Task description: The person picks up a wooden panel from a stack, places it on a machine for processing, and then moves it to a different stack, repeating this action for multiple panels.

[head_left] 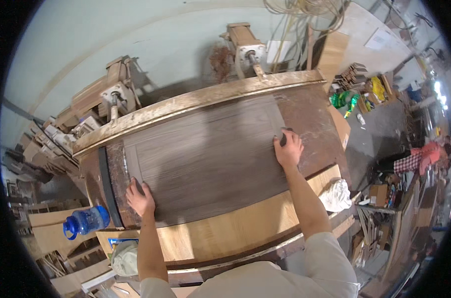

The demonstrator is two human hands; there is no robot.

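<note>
Looking down past my sleeves, I see a pale oak board (220,233) lying along the near edge of the surface (315,114), with a white rag (337,194) at its right end. My left hand (140,197) presses flat on the near left corner of the dark wood panel (205,159), fingers curled over a small dark block (138,186). My right hand (288,148) grips another dark block (284,136) at the panel's far right. A blue water bottle (86,221) lies left. Machinery (245,47) stands beyond.
</note>
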